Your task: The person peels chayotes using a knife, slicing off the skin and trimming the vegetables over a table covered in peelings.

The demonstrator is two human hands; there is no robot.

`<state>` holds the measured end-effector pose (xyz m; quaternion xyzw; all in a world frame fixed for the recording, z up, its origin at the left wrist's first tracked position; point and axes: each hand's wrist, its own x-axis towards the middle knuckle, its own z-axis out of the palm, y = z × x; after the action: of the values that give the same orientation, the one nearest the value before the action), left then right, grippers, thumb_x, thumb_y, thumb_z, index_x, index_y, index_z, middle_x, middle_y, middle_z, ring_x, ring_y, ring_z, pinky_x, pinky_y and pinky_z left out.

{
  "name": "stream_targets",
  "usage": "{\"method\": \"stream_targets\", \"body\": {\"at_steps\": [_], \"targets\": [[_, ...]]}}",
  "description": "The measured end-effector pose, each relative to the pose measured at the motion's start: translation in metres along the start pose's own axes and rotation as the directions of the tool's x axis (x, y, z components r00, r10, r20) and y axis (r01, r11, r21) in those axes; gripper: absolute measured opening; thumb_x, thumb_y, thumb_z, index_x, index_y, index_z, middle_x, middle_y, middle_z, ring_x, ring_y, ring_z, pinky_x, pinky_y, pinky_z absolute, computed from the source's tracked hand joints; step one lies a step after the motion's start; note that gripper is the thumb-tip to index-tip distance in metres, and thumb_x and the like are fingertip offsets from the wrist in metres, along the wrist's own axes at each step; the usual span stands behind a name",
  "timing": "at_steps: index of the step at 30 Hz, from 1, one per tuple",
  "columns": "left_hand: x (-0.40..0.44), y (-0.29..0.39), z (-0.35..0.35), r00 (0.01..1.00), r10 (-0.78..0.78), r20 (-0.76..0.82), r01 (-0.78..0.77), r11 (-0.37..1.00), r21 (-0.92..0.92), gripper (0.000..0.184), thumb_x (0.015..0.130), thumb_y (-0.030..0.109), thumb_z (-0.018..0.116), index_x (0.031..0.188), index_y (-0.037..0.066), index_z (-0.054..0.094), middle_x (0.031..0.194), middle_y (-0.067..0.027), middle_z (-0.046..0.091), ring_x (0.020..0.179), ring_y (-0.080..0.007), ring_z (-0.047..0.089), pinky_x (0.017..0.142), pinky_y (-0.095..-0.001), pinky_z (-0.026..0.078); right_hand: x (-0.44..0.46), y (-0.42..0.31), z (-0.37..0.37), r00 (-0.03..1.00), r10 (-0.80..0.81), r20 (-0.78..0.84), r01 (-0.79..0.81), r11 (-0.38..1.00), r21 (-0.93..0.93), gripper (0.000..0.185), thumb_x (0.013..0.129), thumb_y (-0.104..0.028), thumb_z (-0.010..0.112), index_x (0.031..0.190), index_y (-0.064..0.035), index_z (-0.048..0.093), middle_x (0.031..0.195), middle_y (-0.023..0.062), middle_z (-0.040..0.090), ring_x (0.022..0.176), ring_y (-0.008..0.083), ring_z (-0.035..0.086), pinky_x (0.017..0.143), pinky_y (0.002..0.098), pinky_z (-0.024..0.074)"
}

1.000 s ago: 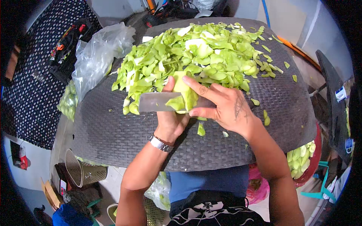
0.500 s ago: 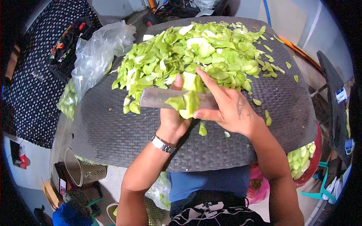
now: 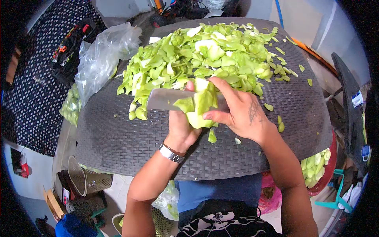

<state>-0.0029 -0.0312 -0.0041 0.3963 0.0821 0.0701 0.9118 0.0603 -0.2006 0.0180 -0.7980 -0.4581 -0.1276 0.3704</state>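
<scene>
My left hand (image 3: 182,128) is closed from below around a partly peeled pale green chayote (image 3: 198,120). My right hand (image 3: 249,114) grips a wide-bladed knife (image 3: 160,99), its blade pointing left across the chayote. The handle is mostly hidden in my fingers. Cut green peel (image 3: 183,104) clings to the blade, and another strip curls over it at the chayote. My right thumb presses near the chayote's lower side. Just beyond my hands spreads a large heap of green peelings (image 3: 225,63).
The heap lies on a dark woven tabletop (image 3: 130,146). A clear plastic bag (image 3: 100,59) hangs at its left edge. Below stand a mesh basket (image 3: 98,182) on the left and a red basin (image 3: 333,158) of pale green vegetables on the right.
The knife blade has tilted, and the chayote has turned slightly in my left hand. The strip of peel over the blade now looks longer and stands higher.
</scene>
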Motion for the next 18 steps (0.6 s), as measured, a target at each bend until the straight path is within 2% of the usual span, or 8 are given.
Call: {"method": "stream_targets", "body": {"at_steps": [3, 6, 9, 12, 14, 18], "targets": [[-0.004, 0.004, 0.003, 0.999, -0.038, 0.035, 0.041, 0.995, -0.086, 0.045, 0.104, 0.042, 0.058, 0.131, 0.006, 0.058, 0.121, -0.0091, 0.068, 0.109, -0.0235, 0.068, 0.095, -0.0419, 0.057, 0.001, -0.002, -0.003, 1.0, 0.008, -0.03, -0.009, 1.0, -0.021, 0.074, 0.092, -0.057, 0.069, 0.139, -0.0029, 0.053, 0.108, 0.0258, 0.071, 0.095, 0.0442, 0.071, 0.08, 0.0501, 0.0574], [-0.005, 0.005, 0.002, 0.999, -0.042, -0.01, 0.041, 0.998, -0.047, 0.041, 0.105, 0.034, 0.05, 0.134, 0.005, 0.057, 0.125, -0.0101, 0.067, 0.111, -0.0251, 0.068, 0.096, -0.0422, 0.056, 0.002, -0.001, -0.004, 0.996, 0.092, -0.01, -0.092, 0.995, 0.024, 0.068, 0.094, -0.057, 0.067, 0.135, -0.004, 0.057, 0.105, 0.0241, 0.072, 0.092, 0.043, 0.072, 0.079, 0.0495, 0.0575], [0.001, 0.005, -0.007, 0.98, -0.187, 0.067, 0.193, 0.974, -0.114, 0.042, 0.104, 0.028, 0.044, 0.137, 0.004, 0.056, 0.128, -0.0117, 0.067, 0.113, -0.0268, 0.068, 0.097, -0.0423, 0.056, 0.003, -0.005, -0.006, 0.982, 0.187, 0.019, -0.187, 0.981, 0.046, 0.064, 0.094, -0.057, 0.066, 0.132, -0.0052, 0.06, 0.101, 0.0231, 0.073, 0.09, 0.0425, 0.072, 0.078, 0.0492, 0.0574], [0.002, 0.005, -0.005, 0.984, -0.179, -0.012, 0.178, 0.983, -0.047, 0.047, 0.1, 0.03, 0.04, 0.133, 0.003, 0.059, 0.123, -0.0151, 0.07, 0.108, -0.0293, 0.07, 0.094, -0.0471, 0.058, 0.003, -0.005, -0.004, 0.978, 0.208, -0.001, -0.208, 0.977, 0.049, 0.06, 0.094, -0.057, 0.066, 0.128, -0.007, 0.064, 0.098, 0.0221, 0.073, 0.089, 0.0421, 0.072, 0.078, 0.0496, 0.0571], [0.002, 0.006, -0.003, 0.976, -0.215, -0.018, 0.212, 0.973, -0.093, 0.047, 0.101, 0.03, 0.039, 0.133, 0.004, 0.059, 0.122, -0.0145, 0.07, 0.106, -0.0298, 0.071, 0.092, -0.0481, 0.058, 0.004, -0.006, -0.009, 0.97, 0.243, 0.028, -0.244, 0.969, 0.034, 0.058, 0.094, -0.057, 0.066, 0.126, -0.0082, 0.066, 0.097, 0.0217, 0.073, 0.089, 0.042, 0.072, 0.08, 0.0501, 0.0568], [0.004, 0.006, -0.002, 0.969, -0.246, 0.02, 0.246, 0.958, -0.15, 0.046, 0.103, 0.035, 0.041, 0.133, 0.005, 0.06, 0.119, -0.0132, 0.072, 0.103, -0.0308, 0.072, 0.086, -0.0507, 0.06, 0.004, -0.001, -0.014, 0.98, 0.195, 0.038, -0.192, 0.979, -0.076, 0.053, 0.097, -0.048, 0.067, 0.127, -0.0044, 0.066, 0.104, 0.023, 0.072, 0.096, 0.0414, 0.071, 0.083, 0.0457, 0.0556]]}}
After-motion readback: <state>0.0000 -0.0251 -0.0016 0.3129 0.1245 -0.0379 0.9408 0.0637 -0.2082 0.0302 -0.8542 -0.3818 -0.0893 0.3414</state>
